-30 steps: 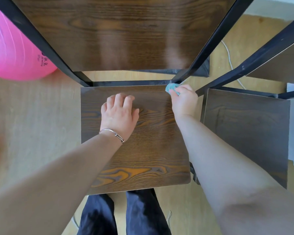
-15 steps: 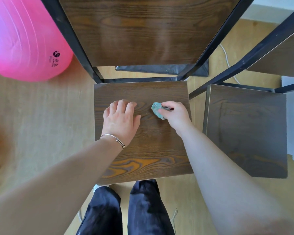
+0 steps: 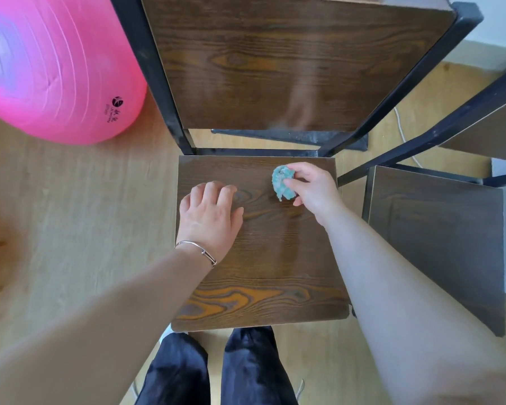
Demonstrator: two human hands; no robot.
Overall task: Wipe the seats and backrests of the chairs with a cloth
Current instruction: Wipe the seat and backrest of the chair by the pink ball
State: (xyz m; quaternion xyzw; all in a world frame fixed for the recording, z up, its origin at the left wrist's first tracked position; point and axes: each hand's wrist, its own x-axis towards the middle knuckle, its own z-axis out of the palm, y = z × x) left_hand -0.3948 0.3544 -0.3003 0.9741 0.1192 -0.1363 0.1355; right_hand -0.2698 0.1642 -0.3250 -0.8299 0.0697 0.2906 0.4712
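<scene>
A dark wood-grain chair seat (image 3: 275, 258) lies right below me, with its backrest (image 3: 275, 62) rising behind it in a black metal frame. My right hand (image 3: 316, 191) grips a small crumpled teal cloth (image 3: 282, 182) and presses it on the back right part of the seat. Flat on the seat's left side rests my left hand (image 3: 209, 216), fingers slightly spread, a thin bracelet on the wrist. It holds nothing.
A second chair's seat (image 3: 438, 235) stands close on the right, its frame bar (image 3: 438, 124) slanting overhead. A big pink exercise ball (image 3: 50, 68) sits on the wooden floor at the left. A white cable (image 3: 403, 135) lies behind the chairs. My dark trouser legs (image 3: 216, 372) are below the seat.
My right hand swept the cloth from the seat's back right corner toward the middle, then slightly back to the right. The left hand stayed planted. The camera view shifted, showing more of the ball.
</scene>
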